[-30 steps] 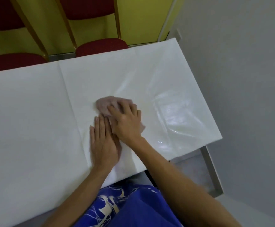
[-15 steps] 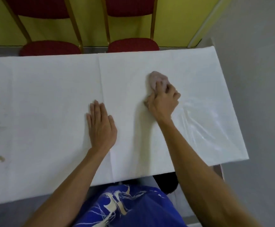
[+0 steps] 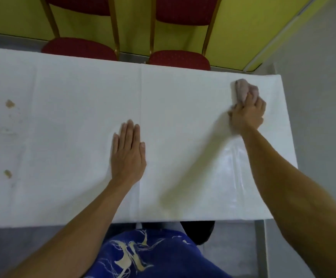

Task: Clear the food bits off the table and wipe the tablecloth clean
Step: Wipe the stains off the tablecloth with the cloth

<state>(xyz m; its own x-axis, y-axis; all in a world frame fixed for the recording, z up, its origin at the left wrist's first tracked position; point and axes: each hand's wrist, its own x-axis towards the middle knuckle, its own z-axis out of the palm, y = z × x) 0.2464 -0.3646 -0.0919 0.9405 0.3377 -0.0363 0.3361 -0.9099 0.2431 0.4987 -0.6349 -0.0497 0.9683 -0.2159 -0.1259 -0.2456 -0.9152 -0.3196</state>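
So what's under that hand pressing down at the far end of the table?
A crumpled pinkish cloth sticks out from under the right hand onto the white tablecloth. Whatever lies beneath the cloth is covered.

matt white tablecloth (image 3: 83, 97) with a glossy wet patch (image 3: 231, 157); crumpled cloth rag (image 3: 242, 90).

R hand (image 3: 247, 115) grips pink rag (image 3: 243, 89) near far-right corner of tablecloth (image 3: 183, 109); L hand (image 3: 128, 155) flat mid-cloth.
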